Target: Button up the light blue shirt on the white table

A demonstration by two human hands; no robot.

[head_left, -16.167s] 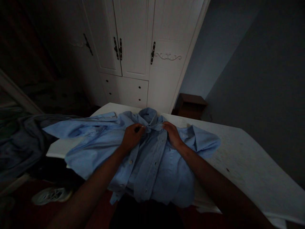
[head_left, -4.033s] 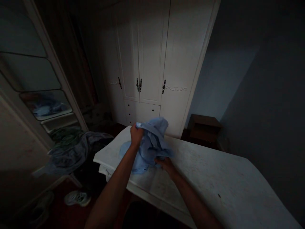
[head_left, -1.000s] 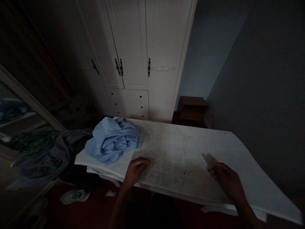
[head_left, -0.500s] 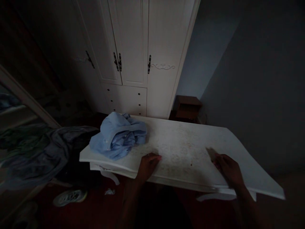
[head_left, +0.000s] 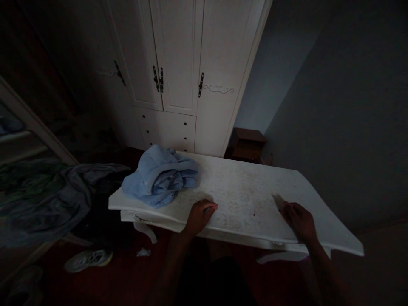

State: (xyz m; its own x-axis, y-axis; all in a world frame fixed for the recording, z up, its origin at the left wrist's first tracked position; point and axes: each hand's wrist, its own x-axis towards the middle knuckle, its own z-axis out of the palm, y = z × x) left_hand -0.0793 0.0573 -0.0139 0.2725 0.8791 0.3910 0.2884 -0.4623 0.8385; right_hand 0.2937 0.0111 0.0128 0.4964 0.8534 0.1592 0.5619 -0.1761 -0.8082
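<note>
My left hand (head_left: 201,216) is over the near edge of a white table (head_left: 236,174), its thumb and fingertips pinched together with nothing showing between them. My right hand (head_left: 298,220) is over the right part of the same tabletop, fingers curled in and tips together; I see no object in it. A crumpled light-blue shirt (head_left: 161,174) with small buttons lies in a heap at the table's left end, nearer to my left hand. Neither hand touches it. A small dark speck (head_left: 254,214) lies on the tabletop between my hands.
A white wardrobe (head_left: 178,55) with drawers stands behind the table, a small brown cabinet (head_left: 248,142) to its right. Grey and green clothes (head_left: 60,195) are piled at the left. A sneaker (head_left: 88,260) and a crumpled scrap (head_left: 143,252) lie on the red floor.
The view has shifted slightly. Both hands keep nearly the same pinched shape and place over the table. The shirt lies as before.
</note>
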